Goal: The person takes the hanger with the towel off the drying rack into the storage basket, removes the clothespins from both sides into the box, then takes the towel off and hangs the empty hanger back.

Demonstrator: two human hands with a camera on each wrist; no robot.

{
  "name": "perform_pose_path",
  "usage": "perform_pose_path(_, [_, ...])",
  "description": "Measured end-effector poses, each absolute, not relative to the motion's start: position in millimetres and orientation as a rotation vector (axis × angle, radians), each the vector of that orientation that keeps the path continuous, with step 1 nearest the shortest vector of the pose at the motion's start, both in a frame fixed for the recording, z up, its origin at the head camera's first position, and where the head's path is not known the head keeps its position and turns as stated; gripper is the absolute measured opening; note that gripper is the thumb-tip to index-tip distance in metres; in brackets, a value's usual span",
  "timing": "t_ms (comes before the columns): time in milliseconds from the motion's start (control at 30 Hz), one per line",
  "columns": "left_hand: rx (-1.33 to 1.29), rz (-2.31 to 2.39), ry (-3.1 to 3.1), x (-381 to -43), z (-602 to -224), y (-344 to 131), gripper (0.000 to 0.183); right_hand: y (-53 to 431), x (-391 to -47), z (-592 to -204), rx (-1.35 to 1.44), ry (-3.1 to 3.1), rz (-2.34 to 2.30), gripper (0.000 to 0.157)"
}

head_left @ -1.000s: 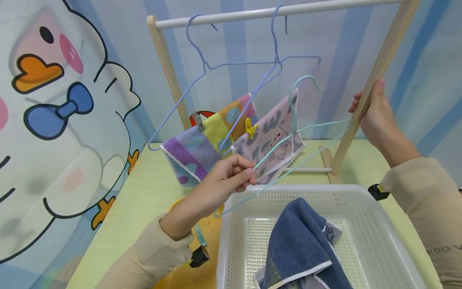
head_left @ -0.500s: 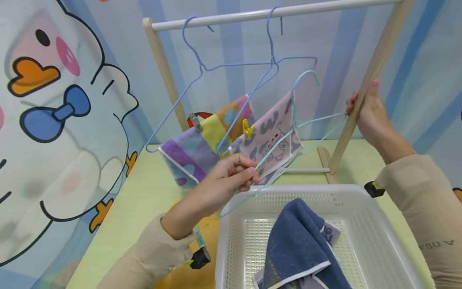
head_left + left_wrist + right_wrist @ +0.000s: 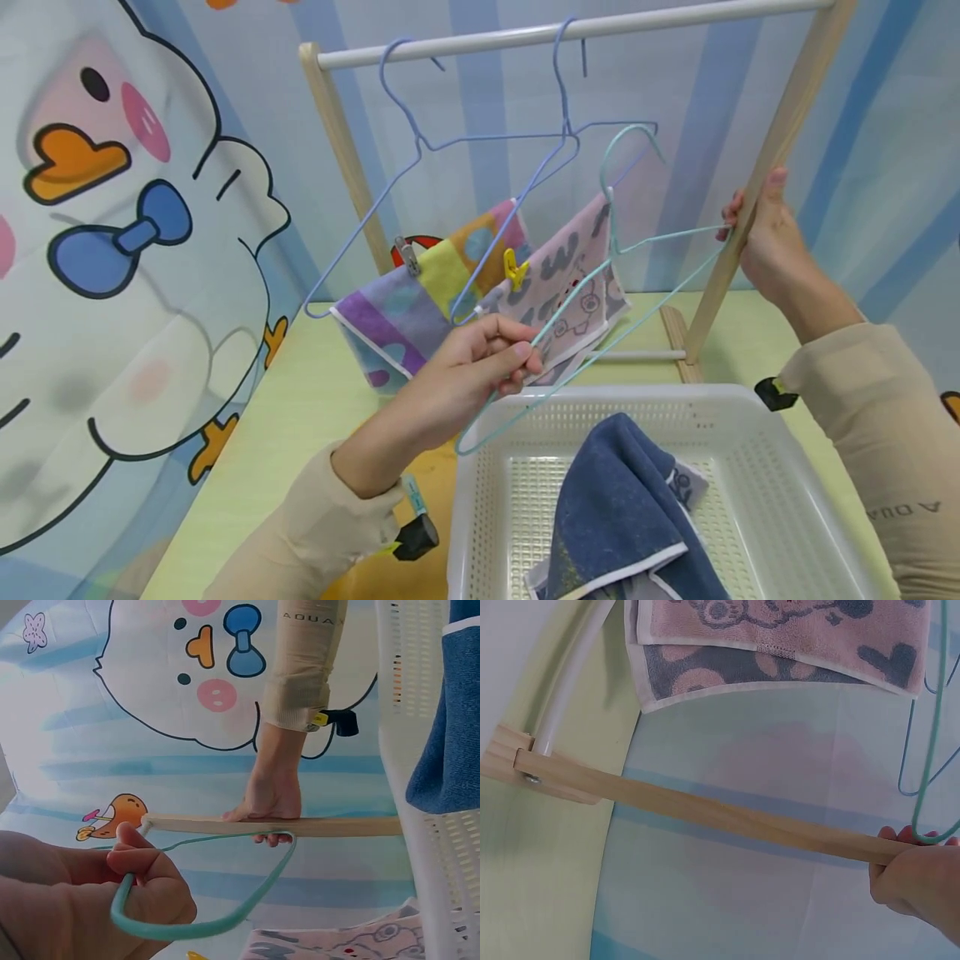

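My left hand [image 3: 487, 358] pinches one arm of a mint-green wire hanger [image 3: 576, 293], held tilted with its hook up, below the rack's white rail [image 3: 487, 35]. With its fingers curled round it, my right hand [image 3: 776, 242] grips the rack's wooden side post [image 3: 802, 92]. The hanger's far end meets the post beside those fingers; the right wrist view shows this end [image 3: 922, 825] right at the fingertips. Two periwinkle hangers [image 3: 495, 135] hang from the rail. A multicoloured towel [image 3: 442, 279] and a pink-and-grey towel [image 3: 577, 250] hang on them.
A grey clip [image 3: 407, 257] and a yellow clip [image 3: 514, 268] hold the hung towels. In front stands a white perforated basket [image 3: 817, 492] with a crumpled dark blue towel [image 3: 615, 500]. An orange-yellow surface [image 3: 435, 483] with a teal clip [image 3: 414, 495] lies partly under my left forearm.
The mint-green hanger has turned slightly in my left hand, its hook and far end rising. The right hand keeps its grip on the post; the whole view has shifted a little.
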State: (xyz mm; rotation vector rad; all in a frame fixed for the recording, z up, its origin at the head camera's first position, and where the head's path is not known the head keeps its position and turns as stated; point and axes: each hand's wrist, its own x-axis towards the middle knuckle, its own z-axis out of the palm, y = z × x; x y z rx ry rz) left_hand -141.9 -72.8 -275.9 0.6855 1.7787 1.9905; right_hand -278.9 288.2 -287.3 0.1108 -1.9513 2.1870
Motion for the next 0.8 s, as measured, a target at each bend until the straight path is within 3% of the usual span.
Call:
perform_pose_path(400, [0.690, 2.026, 1.815, -133.8, -263.1, -85.8, 0.021, 288.8, -280.1, -290.2, 0.121, -1.991, 2.158, 0.058])
perform_pose_path(800, [0.712, 2.103, 1.763, -141.6, -238.9, -63.6, 0.028, 288.3, -280.5, -290.9, 0.141, -1.966, 2.164, 0.057])
